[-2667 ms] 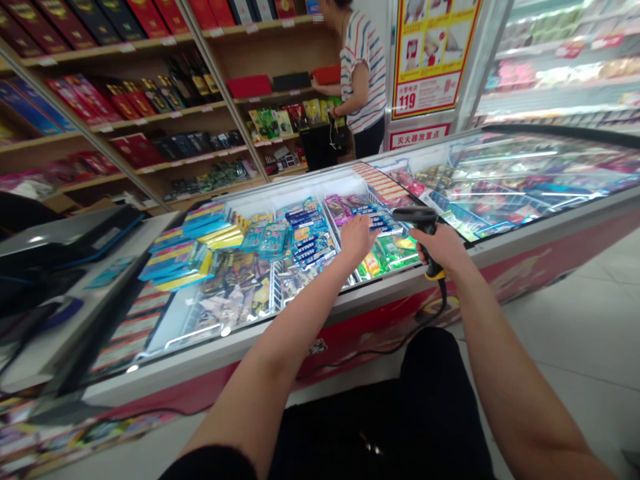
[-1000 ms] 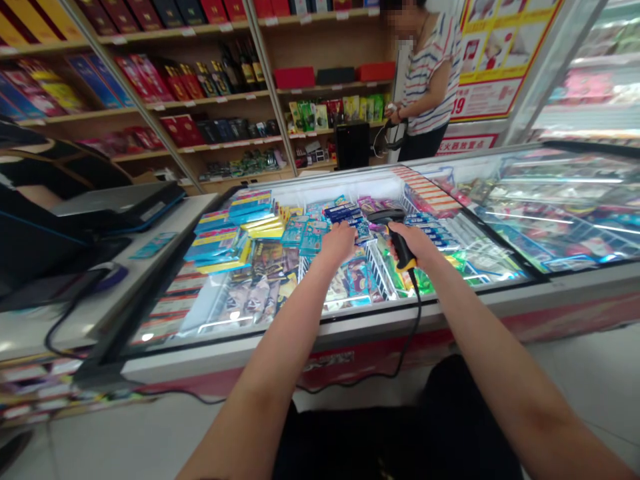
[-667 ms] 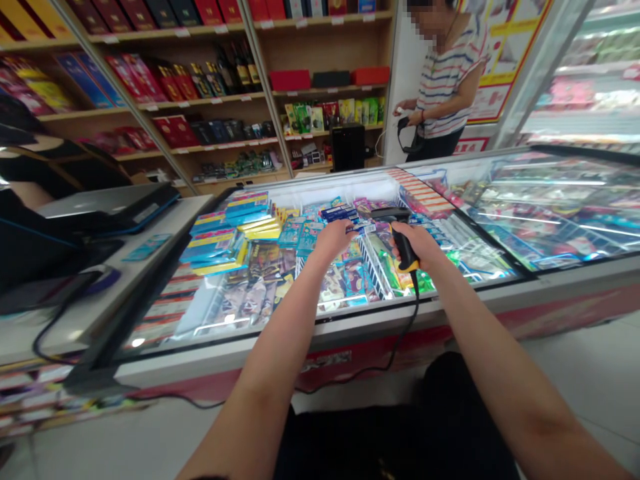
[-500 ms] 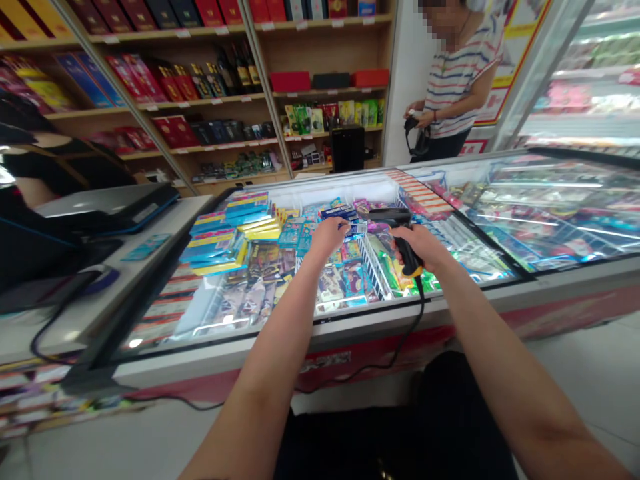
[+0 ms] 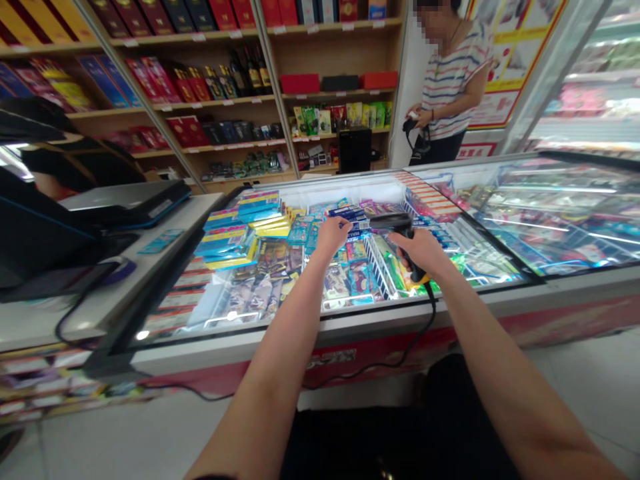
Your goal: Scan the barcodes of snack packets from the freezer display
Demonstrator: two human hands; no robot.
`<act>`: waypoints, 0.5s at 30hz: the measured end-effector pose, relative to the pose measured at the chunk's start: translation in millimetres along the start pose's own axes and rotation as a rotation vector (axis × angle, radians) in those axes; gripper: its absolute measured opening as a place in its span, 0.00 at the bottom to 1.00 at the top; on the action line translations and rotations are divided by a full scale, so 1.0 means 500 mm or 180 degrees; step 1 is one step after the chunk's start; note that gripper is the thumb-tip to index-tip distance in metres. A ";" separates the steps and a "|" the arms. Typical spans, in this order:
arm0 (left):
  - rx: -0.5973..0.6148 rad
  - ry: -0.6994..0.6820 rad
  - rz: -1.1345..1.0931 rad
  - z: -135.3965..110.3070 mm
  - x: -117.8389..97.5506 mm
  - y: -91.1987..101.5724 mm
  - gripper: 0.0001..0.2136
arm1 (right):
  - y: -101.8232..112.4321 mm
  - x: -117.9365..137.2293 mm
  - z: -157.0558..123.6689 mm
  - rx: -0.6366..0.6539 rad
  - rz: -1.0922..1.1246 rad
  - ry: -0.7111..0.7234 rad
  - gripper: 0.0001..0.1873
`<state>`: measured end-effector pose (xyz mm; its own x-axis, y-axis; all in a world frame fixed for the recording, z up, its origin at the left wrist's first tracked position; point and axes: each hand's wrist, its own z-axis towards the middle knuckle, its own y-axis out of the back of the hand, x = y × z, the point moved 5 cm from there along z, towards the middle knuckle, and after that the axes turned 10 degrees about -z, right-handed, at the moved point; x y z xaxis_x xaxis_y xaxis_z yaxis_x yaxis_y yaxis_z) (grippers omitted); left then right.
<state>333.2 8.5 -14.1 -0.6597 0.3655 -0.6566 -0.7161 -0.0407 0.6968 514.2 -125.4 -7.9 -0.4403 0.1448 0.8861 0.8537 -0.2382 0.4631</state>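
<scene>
My left hand (image 5: 334, 235) is over the glass top of the freezer, its fingers pinched at the end of a small blue pack (image 5: 359, 234) with white lettering. More dark-blue packs (image 5: 346, 213) lie right behind those fingertips. My right hand (image 5: 421, 255) is wrapped round the handle of a black and yellow barcode scanner (image 5: 391, 221). The scanner's head points left, towards the blue packs, a short way from them. From the base of its handle hangs a black cable (image 5: 431, 310). Left of my left hand are light-blue packets (image 5: 299, 231).
Yellow and blue boxes (image 5: 235, 233) are stacked on the left of the freezer (image 5: 280, 335), which holds packaged ices in wire baskets. A counter (image 5: 107, 307) with a scale (image 5: 130, 200) adjoins it. Behind stand filled shelves and a person (image 5: 450, 87) in a striped top; another person sits left.
The view has shifted slightly left. The blue pack at my left fingertips now shows lettering where a white barcode label showed before. My right hand still grips the scanner, its handle tilted a little more.
</scene>
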 end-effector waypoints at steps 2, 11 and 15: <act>-0.0020 0.0015 0.0004 0.001 0.004 -0.002 0.12 | 0.001 -0.001 -0.001 0.0005 -0.0031 0.0010 0.18; -0.0057 0.0001 -0.0005 -0.002 0.005 -0.005 0.12 | 0.006 -0.008 -0.001 0.0005 -0.0175 0.0023 0.19; -0.0040 0.0013 0.0024 -0.002 0.004 -0.007 0.12 | 0.008 -0.016 0.003 0.0016 -0.0217 0.0029 0.20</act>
<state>333.9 8.3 -18.1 -0.6661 0.3614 -0.6524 -0.7138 -0.0552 0.6982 521.4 -126.0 -13.4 -0.5000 0.1519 0.8526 0.8230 -0.2234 0.5224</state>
